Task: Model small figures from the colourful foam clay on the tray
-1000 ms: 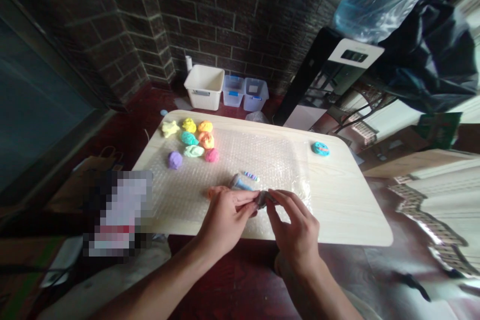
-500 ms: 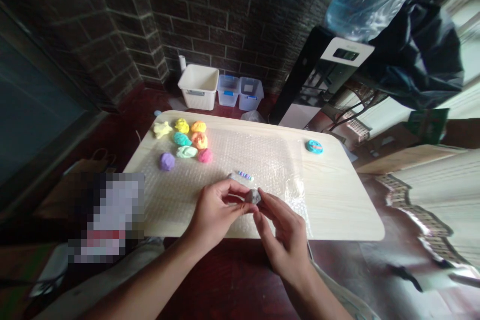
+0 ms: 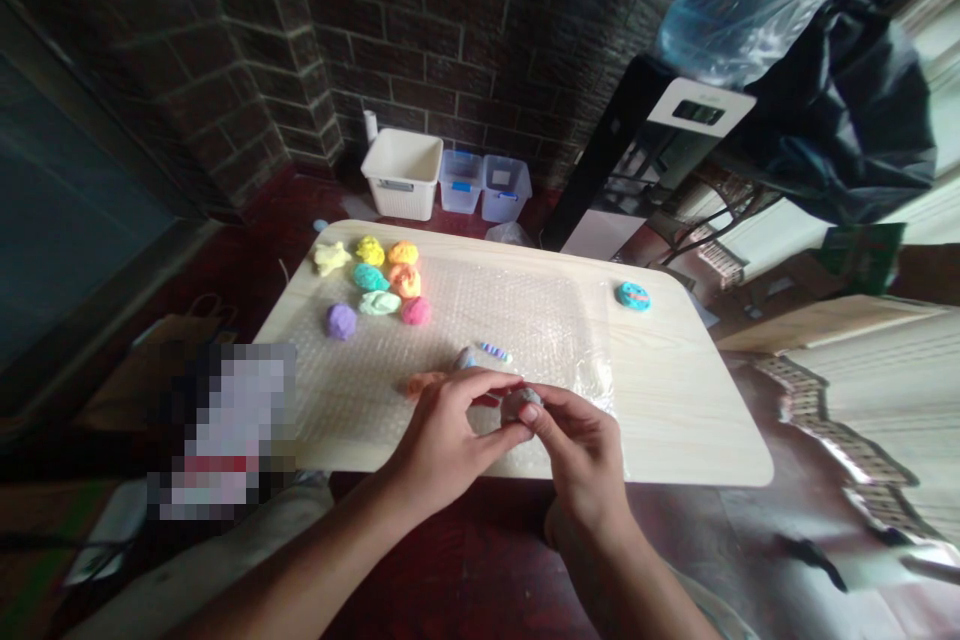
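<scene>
Between my fingers is a small grey lump of modelling clay (image 3: 516,406). My left hand (image 3: 457,425) pinches it from the left, thumb below and fingers behind. My right hand (image 3: 581,445) closes on it from the right, its thumb pressed on the near face. Just beyond my hands lie a striped purple, white and teal clay strip (image 3: 496,352) and a greyish piece (image 3: 466,357), partly hidden. An orange-brown piece (image 3: 421,384) shows beside my left hand. All rest on bubble wrap (image 3: 495,305).
Several coloured clay lumps, including a purple one (image 3: 342,321) and a pink one (image 3: 415,311), sit at the table's left. A blue round clay piece (image 3: 634,296) lies at the right. Behind the table (image 3: 697,400) stand a white bin (image 3: 405,175) and a water dispenser (image 3: 637,150).
Both hands have shifted slightly right with the grey clay, and my right thumb has come up onto it. The orange-brown piece now shows beside my left hand. The view has moved a little.
</scene>
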Action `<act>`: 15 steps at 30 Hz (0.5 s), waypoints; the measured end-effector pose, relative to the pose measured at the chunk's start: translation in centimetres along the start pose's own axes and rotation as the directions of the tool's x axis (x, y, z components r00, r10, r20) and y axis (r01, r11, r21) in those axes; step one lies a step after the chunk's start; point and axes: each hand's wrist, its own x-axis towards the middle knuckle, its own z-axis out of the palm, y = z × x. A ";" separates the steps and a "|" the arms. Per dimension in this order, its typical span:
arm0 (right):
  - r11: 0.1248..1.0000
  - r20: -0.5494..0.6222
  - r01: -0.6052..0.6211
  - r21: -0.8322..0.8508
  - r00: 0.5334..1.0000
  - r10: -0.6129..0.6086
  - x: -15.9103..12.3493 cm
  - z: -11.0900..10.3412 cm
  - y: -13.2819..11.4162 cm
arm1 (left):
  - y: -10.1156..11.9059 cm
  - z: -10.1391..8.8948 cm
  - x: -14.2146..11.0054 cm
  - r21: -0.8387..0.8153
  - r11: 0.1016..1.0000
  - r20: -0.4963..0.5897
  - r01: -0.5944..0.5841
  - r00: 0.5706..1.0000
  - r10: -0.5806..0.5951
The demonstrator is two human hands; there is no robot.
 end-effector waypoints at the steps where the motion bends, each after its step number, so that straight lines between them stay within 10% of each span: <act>1: 1.000 -0.013 0.024 0.008 1.000 -0.024 0.1 0.0 0.1 | 0.1 0.0 0.0 -0.036 0.999 0.019 0.012 1.000 -0.011; 15: 0.994 0.151 -0.016 -0.108 0.988 0.033 0.5 -0.9 -1.7 | -0.2 -0.5 -0.6 0.309 0.921 0.071 -0.238 0.971 0.228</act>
